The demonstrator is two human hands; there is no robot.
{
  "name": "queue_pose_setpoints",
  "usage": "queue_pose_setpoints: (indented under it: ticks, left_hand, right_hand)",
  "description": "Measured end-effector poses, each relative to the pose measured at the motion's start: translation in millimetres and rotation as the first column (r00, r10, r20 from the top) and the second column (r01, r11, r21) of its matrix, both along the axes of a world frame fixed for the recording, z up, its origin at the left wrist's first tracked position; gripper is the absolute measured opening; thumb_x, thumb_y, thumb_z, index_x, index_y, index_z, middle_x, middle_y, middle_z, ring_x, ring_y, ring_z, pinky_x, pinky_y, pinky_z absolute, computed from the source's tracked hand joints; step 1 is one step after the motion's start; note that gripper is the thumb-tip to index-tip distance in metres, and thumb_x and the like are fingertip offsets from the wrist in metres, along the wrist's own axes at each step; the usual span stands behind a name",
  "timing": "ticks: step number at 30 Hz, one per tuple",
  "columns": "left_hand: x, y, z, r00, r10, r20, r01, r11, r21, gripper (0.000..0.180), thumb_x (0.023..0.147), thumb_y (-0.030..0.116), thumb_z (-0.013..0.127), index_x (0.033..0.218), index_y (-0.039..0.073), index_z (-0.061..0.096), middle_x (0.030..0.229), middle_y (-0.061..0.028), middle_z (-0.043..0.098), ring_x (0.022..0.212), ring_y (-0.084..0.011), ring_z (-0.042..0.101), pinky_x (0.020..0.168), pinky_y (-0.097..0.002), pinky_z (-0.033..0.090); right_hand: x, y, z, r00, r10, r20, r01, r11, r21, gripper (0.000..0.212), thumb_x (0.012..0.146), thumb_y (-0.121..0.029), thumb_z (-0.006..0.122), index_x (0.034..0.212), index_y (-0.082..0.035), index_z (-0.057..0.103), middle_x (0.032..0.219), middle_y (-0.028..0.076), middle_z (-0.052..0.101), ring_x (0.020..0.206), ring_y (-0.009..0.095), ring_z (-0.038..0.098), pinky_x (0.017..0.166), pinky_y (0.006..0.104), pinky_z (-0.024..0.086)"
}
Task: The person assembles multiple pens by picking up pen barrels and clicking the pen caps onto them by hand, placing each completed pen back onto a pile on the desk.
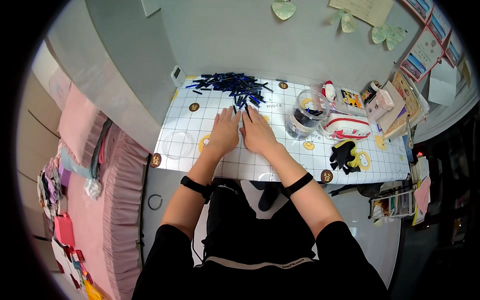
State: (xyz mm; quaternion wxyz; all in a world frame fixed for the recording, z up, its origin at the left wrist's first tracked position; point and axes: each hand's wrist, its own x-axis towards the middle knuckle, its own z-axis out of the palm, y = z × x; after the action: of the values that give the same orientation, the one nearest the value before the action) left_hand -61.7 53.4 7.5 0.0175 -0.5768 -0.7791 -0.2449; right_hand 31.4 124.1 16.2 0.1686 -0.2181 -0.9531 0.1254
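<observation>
My left hand point(225, 132) lies palm down on the table, fingers stretched forward, a short dark stick showing at its fingertips. Beside it, my right hand point(260, 132) is also flat with fingers extended; another thin dark stick shows among its fingers. Whether either stick is gripped is unclear. Just beyond both hands spreads a loose pile of short blue and black plastic sticks point(234, 84), resembling ink cartridges. To the right stands a clear plastic jar point(299, 125) with some dark sticks visible inside. A round transparent lid point(178, 145) rests left of my left hand.
The table point(280, 167) has a white grid cover. Right of the jar are a white and red pouch point(346, 127), black gloves point(344, 157), a pink holder point(380, 106) and books point(400, 100). A small white device point(177, 76) stands by the wall; a pink bed point(90, 200) is left.
</observation>
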Motion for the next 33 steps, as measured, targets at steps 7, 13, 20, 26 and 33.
queue_pose_setpoints:
  ticks: [7, 13, 20, 26, 33]
  left_hand:
    - [21, -12, 2, 0.999, -0.015, -0.033, 0.009, 0.983, -0.185, 0.042, 0.074, 0.009, 0.039, 0.115, 0.000, 0.034, 0.122, -0.0172, 0.031, 0.115, -0.0282, 0.026, 0.095, -0.0393, 0.018]
    - [32, -25, 6, 0.999, -0.044, 0.006, 0.045, 0.984, -0.174, 0.041, 0.076, 0.008, 0.039, 0.114, -0.003, 0.032, 0.121, -0.0201, 0.029, 0.114, -0.0302, 0.026, 0.094, -0.0396, 0.019]
    - [36, -29, -6, 0.998, -0.044, -0.033, 0.042, 0.998, -0.038, 0.041, 0.074, 0.007, 0.039, 0.114, -0.002, 0.034, 0.119, -0.0211, 0.032, 0.113, -0.0319, 0.028, 0.094, -0.0397, 0.019]
    - [38, -29, -1, 0.996, -0.028, -0.084, 0.026, 0.999, -0.028, 0.040, 0.075, 0.008, 0.042, 0.114, 0.006, 0.035, 0.118, -0.0215, 0.032, 0.111, -0.0327, 0.030, 0.093, -0.0402, 0.021]
    - [38, -29, 1, 0.996, -0.023, -0.091, 0.024, 1.000, 0.008, 0.037, 0.076, 0.009, 0.043, 0.113, 0.007, 0.038, 0.115, -0.0221, 0.035, 0.109, -0.0334, 0.033, 0.092, -0.0397, 0.024]
  right_hand:
    - [16, -5, -5, 0.998, 0.067, 0.015, -0.066, 0.997, -0.031, 0.040, 0.076, -0.009, 0.043, 0.111, 0.007, 0.034, 0.121, 0.021, 0.028, 0.111, 0.031, 0.030, 0.093, 0.0335, 0.026]
    - [35, -18, -3, 0.990, 0.142, -0.015, -0.143, 0.988, -0.066, 0.042, 0.070, 0.001, 0.040, 0.111, 0.009, 0.033, 0.120, 0.021, 0.029, 0.112, 0.030, 0.030, 0.094, 0.0332, 0.024]
    - [46, -19, -7, 0.975, 0.189, -0.119, -0.200, 0.976, -0.089, 0.040, 0.069, 0.004, 0.040, 0.109, 0.005, 0.037, 0.117, 0.019, 0.035, 0.108, 0.030, 0.034, 0.091, 0.0330, 0.029]
    - [52, -16, -2, 0.958, 0.079, -0.277, -0.110, 0.989, -0.098, 0.028, 0.066, 0.002, 0.050, 0.094, 0.000, 0.048, 0.097, 0.013, 0.050, 0.092, 0.028, 0.045, 0.078, 0.0328, 0.038]
    - [50, -16, -4, 0.927, 0.037, -0.374, -0.049, 0.999, -0.021, 0.022, 0.059, -0.003, 0.061, 0.080, -0.003, 0.053, 0.075, 0.008, 0.049, 0.075, 0.025, 0.047, 0.066, 0.0328, 0.039]
